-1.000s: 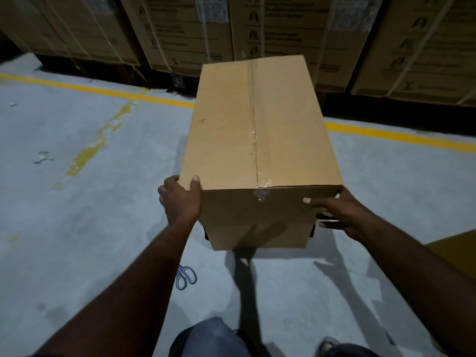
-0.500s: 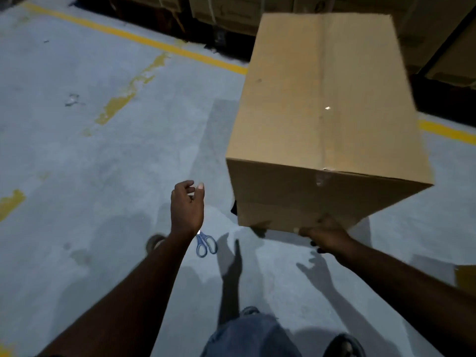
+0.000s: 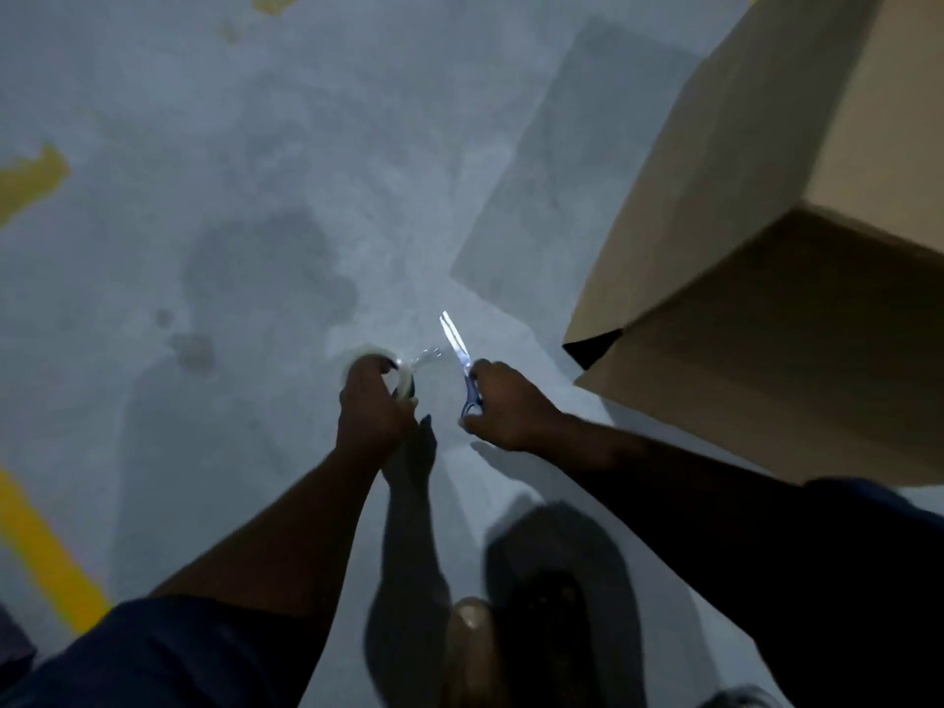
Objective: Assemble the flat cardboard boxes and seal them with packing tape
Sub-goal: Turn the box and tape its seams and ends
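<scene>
The cardboard box [image 3: 766, 247] is lying on the concrete floor [image 3: 255, 196] at two o'clock, with a dark gap showing at its near corner. At centre, the left hand [image 3: 375, 406] is holding the packing tape roll [image 3: 406, 378] in a curled grip. At its three o'clock, the right hand [image 3: 511, 406] is gripping the scissors [image 3: 459, 360], blades pointing to twelve. Sealing seems to be the step in hand. The next move is probably calling for a strip drawn out, cut and carried to that gap.

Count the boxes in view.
1. The box fills the right side, cut off by the frame edge, right of the right hand holding scissors. More may lie out of frame.
</scene>
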Demonstrator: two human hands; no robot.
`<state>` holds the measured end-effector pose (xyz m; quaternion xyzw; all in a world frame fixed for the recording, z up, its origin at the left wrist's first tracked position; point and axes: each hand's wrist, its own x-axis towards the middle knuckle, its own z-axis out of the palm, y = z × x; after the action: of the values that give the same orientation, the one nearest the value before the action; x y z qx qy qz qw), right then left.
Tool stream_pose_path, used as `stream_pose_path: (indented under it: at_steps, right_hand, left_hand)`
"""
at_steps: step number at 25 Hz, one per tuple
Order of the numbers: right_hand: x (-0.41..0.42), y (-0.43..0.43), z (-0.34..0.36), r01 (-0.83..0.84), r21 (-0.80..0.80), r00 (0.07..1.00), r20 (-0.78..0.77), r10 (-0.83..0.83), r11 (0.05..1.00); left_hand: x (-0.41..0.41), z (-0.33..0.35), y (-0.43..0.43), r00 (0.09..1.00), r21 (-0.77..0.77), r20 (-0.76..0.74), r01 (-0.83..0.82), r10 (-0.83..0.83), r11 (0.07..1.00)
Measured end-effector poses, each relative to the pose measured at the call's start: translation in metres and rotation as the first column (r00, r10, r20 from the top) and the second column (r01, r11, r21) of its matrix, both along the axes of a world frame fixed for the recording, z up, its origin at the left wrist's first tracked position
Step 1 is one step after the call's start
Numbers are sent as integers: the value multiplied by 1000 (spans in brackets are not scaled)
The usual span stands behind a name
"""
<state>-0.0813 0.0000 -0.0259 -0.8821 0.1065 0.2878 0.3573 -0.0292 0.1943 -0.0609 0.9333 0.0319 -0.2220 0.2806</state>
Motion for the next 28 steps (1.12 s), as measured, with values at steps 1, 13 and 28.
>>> stream_pose_path:
  at_steps: [1, 13, 28]
  right_hand:
    - [11, 12, -12, -40, -5, 999, 21, 40, 999]
    - [90, 40, -97, -132, -156, 965, 207, 164, 979]
    - [-6, -51, 94, 171, 151, 914, 345, -214, 974]
  left_hand:
    - [3, -9, 1, 1000, 7, 5, 29, -29, 1000]
    - [31, -52, -12, 959, 174, 40, 271, -282, 947]
    - [-11, 123, -64, 840, -17, 238, 505, -487, 863]
